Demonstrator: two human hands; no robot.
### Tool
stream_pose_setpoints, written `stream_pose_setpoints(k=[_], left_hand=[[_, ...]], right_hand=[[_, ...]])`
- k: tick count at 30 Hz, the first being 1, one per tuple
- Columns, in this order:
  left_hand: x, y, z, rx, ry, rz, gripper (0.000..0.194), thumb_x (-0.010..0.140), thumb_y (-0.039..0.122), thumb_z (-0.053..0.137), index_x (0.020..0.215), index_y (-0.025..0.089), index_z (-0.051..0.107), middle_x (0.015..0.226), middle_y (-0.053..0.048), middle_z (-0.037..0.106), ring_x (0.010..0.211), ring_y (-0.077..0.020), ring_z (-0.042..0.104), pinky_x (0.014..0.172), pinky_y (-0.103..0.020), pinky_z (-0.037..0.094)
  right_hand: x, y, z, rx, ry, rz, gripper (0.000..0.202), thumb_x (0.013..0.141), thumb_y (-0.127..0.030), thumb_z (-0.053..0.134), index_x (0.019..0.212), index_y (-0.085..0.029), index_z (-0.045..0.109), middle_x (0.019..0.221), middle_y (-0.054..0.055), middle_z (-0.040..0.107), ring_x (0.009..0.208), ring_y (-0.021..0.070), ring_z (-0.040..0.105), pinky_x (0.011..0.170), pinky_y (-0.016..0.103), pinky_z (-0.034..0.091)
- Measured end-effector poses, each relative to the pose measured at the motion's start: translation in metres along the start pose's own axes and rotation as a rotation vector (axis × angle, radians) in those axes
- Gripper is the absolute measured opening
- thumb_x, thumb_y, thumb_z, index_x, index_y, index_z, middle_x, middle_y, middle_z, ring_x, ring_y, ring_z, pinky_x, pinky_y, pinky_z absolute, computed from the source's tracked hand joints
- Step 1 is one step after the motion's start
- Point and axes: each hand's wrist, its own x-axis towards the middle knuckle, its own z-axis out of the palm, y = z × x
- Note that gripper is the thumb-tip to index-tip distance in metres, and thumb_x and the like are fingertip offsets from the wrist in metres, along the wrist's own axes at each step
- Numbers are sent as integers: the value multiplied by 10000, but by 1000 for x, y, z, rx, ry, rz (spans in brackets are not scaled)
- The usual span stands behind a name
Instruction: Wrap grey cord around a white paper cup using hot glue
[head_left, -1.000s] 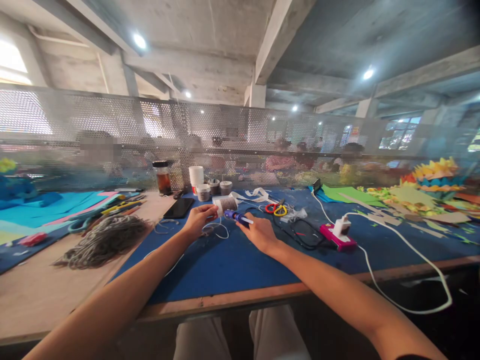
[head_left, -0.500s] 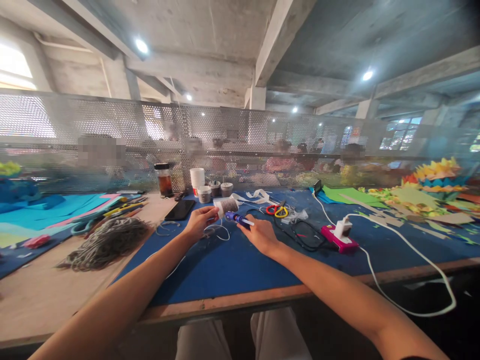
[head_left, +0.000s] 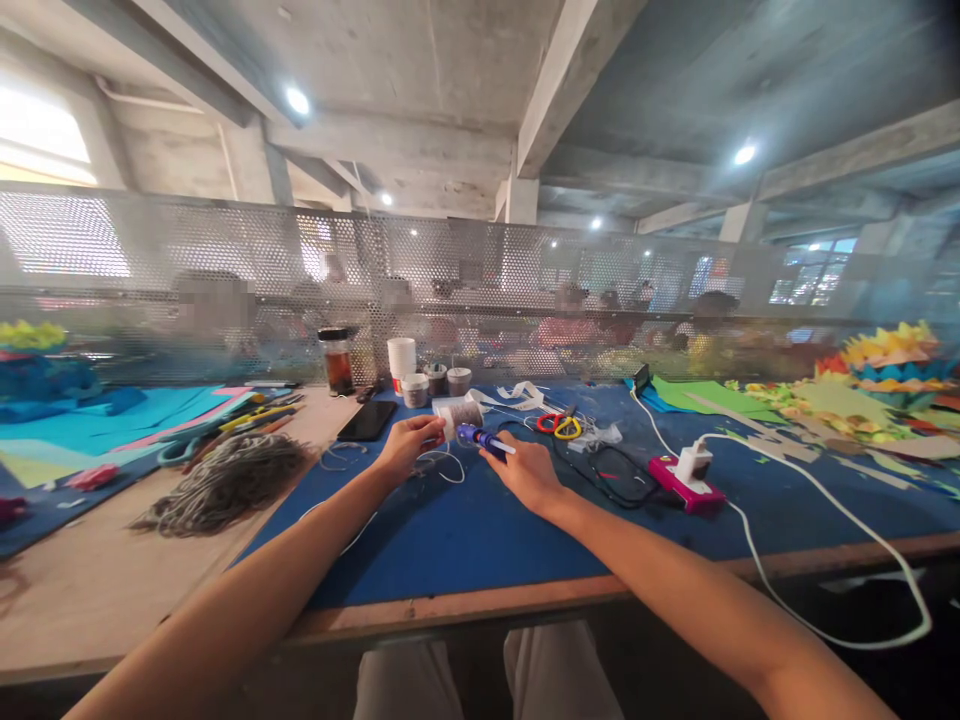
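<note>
My left hand (head_left: 411, 446) is closed on the near end of a paper cup (head_left: 448, 424), which lies on its side in the air. Grey cord wraps the cup's far part, and its white end shows by my fingers. My right hand (head_left: 525, 470) grips a blue-purple hot glue gun (head_left: 480, 436), with a white glue stick jutting from its back. The gun's nozzle points at the cup's side; whether they touch I cannot tell. A thin white cord (head_left: 452, 470) loops beneath my hands on the blue mat (head_left: 450, 560).
Behind stand a stack of white cups (head_left: 401, 358), small cups (head_left: 415, 390) and a jar of dark liquid (head_left: 337, 362). A phone (head_left: 367, 420) and a grey cord bundle (head_left: 232, 480) lie left. Scissors (head_left: 559, 426) and a pink power strip (head_left: 684, 485) lie right. A perforated screen (head_left: 465, 280) rises beyond.
The view has shifted slightly, so everything sits a little further right. Both hands keep their holds, and the cup and glue gun stay close together.
</note>
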Motion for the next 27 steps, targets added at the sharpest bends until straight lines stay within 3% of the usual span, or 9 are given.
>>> stream_pose_setpoints(k=[27], left_hand=[[8,-9,-4,4,-9,17,333,571,404,818,735,134,713,657,-24,632,609,-127,578,720,-312,509]], right_hand=[[0,1,1,-15,19,5,366,939,-517,382,974,-207,574,763,33,706,660,173,659,539,240,299]])
